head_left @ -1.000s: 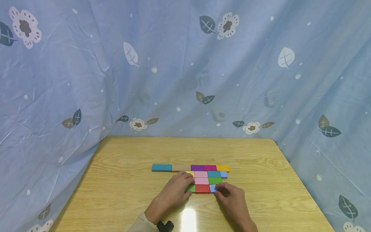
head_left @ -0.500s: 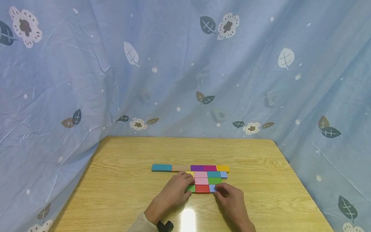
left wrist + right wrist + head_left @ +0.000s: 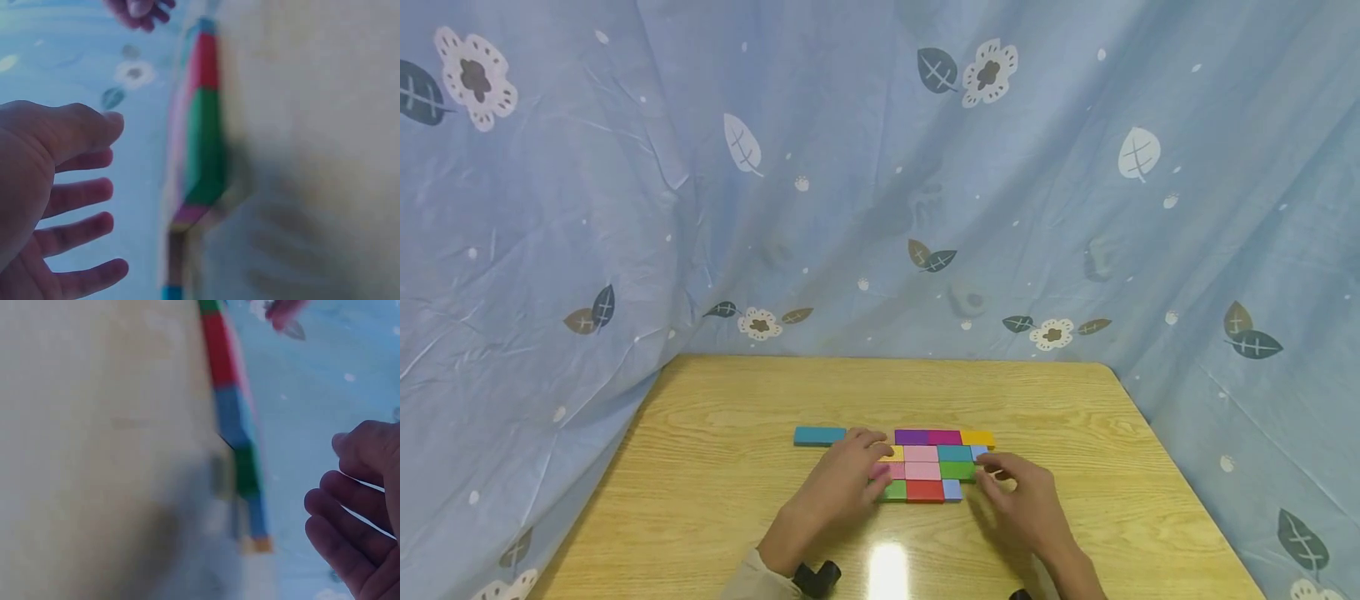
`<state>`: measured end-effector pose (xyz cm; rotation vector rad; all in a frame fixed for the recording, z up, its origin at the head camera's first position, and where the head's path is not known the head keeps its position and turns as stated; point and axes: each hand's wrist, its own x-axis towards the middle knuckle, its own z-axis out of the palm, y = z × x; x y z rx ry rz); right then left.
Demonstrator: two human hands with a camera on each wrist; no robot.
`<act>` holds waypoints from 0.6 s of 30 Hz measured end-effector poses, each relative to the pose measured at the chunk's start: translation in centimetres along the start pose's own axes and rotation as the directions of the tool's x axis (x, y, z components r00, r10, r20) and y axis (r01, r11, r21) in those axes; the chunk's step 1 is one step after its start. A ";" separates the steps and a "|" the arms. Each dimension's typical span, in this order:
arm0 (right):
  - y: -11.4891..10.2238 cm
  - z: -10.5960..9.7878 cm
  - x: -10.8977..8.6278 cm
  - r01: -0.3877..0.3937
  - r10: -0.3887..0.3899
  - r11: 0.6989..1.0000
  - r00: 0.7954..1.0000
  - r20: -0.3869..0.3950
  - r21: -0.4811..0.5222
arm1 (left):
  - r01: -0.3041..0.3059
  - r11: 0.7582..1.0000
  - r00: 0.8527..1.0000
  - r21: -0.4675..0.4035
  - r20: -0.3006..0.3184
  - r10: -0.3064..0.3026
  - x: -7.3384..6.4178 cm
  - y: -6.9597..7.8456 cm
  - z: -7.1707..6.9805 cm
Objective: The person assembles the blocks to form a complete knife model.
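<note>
Flat coloured blocks lie in rows on the table. The front row has a light green block (image 3: 893,492), a red block (image 3: 925,492) and a small light blue block (image 3: 952,490). Behind it sit pink blocks (image 3: 922,471) and a green block (image 3: 957,472). My left hand (image 3: 842,475) is over the rows' left end, fingers spread and holding nothing, covering the tan block of the back row in the head view. Beside the right end, my right hand (image 3: 1028,500) has bent, parted fingers with nothing between them; its fingertips are near the green block.
The back row also shows a blue block (image 3: 820,436), a purple block (image 3: 912,437), a magenta block (image 3: 944,437) and an orange block (image 3: 977,438). A blue patterned curtain (image 3: 865,208) hangs behind and beside the wooden table (image 3: 715,517).
My right hand has let go of the small light blue block and moved right and away. My left hand has lifted off the left blocks and shifted slightly left. The blocks stay in place.
</note>
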<state>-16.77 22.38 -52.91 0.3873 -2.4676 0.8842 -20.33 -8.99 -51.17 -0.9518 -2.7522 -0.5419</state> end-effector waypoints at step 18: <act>3.5 -9.8 8.7 0.240 -0.255 0.921 0.967 -0.008 -0.307 | 0.211 0.956 0.918 0.203 -0.378 -0.122 -4.4 -8.2 -16.3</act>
